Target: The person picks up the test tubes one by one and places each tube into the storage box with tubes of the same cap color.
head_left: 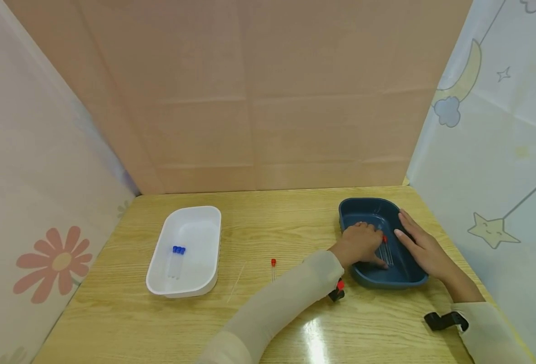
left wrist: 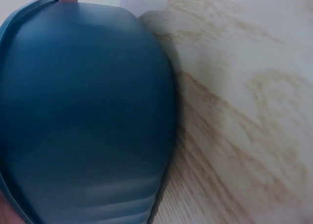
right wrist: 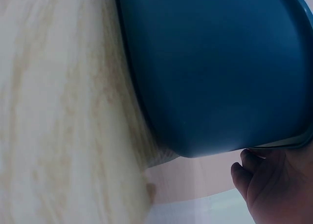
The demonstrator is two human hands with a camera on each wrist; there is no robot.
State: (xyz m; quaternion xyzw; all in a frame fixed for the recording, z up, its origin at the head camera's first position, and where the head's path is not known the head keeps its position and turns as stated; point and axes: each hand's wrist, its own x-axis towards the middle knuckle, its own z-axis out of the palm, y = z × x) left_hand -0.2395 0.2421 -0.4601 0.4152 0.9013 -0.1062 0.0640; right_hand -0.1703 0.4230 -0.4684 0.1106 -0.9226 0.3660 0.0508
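On the right of the table stands a dark blue tray (head_left: 363, 279). My left hand (head_left: 362, 242) reaches over its near-left rim, fingers pointing down inside and thumb spread toward the near end. Those fingertips are hidden, and I cannot tell whether they hold anything. Just beside them, clear tubes with red caps (head_left: 384, 239) lie on the tray floor. My right hand (head_left: 424, 250) holds the tray's right rim, thumb over the inner side. In the right wrist view, curled fingers (right wrist: 244, 172) show under the rim against the outer wall (right wrist: 210, 77). The left wrist view is mostly outer wall (left wrist: 93, 101).
A white tray (head_left: 199, 222) stands on the left, with several blue-capped tubes (head_left: 178, 258) side by side in it. One red-capped tube (head_left: 274, 264) lies on the wooden table (head_left: 263, 217) between the trays, partly behind my left sleeve. Cloth-like walls enclose the back and both sides.
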